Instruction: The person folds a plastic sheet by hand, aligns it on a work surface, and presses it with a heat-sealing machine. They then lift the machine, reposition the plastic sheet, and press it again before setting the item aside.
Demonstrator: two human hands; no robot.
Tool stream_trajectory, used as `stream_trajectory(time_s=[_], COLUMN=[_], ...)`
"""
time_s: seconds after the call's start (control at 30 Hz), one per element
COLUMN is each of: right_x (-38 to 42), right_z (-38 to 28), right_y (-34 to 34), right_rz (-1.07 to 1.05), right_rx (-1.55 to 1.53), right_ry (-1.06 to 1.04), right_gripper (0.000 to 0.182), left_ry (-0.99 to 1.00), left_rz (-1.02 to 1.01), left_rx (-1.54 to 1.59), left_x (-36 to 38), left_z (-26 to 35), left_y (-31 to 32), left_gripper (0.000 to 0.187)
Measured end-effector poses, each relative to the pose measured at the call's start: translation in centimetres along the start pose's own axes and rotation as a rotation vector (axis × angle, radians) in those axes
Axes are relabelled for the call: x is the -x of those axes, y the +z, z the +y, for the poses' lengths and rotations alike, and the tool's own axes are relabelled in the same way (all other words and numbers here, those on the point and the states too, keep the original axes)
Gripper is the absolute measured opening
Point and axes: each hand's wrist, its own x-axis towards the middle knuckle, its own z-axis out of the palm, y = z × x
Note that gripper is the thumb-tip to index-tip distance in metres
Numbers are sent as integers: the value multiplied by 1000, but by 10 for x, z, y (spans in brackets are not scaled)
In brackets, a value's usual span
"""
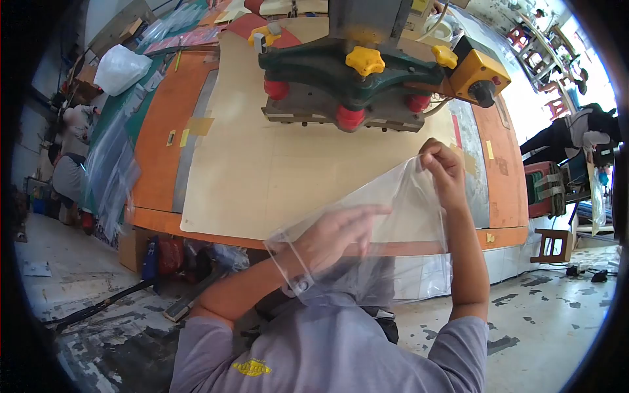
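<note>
A clear plastic bag hangs in front of my chest, over the table's front edge. My right hand pinches its upper right corner between thumb and fingers. Seen through the film, my left hand has its fingers stretched out toward the right, at the bag's left part. A stiffer-looking strip runs along the bag's left edge, by my left wrist. Beyond my hands lies a tan sheet on the orange tabletop.
At the table's far side stands a machine head with yellow knobs and red feet. Beside it is a yellow control box with a black knob. Clear plastic sheets lie at the left. Other people are at both sides.
</note>
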Motion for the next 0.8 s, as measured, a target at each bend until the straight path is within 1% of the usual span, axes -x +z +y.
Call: stream_trajectory(time_s=[0.03,0.1,0.13,0.17,0.23,0.27,0.37,0.47,0.57,0.67,0.8], right_x=[1,2,4,3,3,1,3,2,4,5,7], right_z=[0,1,-2,-3,-7,-1,-13,-21,-21,-18,-15], right_y=[0,-2,-4,-5,-2,-7,6,11,12,7,4], right_rz=[-10,-31,-75,-148,-289,-395,-472,-497,-497,-435,-377], right_rx=[-44,-135,-146,-127,-94,-103,-135,-103,-82,-92,-160], right_ry=[-15,-48,-16,-28,-44,-20,30,22,12,37,40], right_gripper=[16,17,24,28,38,55,62,51,40,32,24], left_ry=[70,187,233,279,275,269,414,491,507,457,538], left_rz=[51,75,47,18,-152,-235,-159,-160,-143,-57,-59], left_rx=[38,179,283,384,553,638,427,211,192,232,216], left_x=[-12,-33,-42,-48,-52,-52,-48,-40,-30,-12,6], left_z=[-2,-7,-10,-10,-10,-10,-25,-31,-23,-23,-31], left_y=[4,11,14,15,16,17,14,6,10,13,4], left_gripper=[66,64,63,62,64,65,66,67,70,71,69])
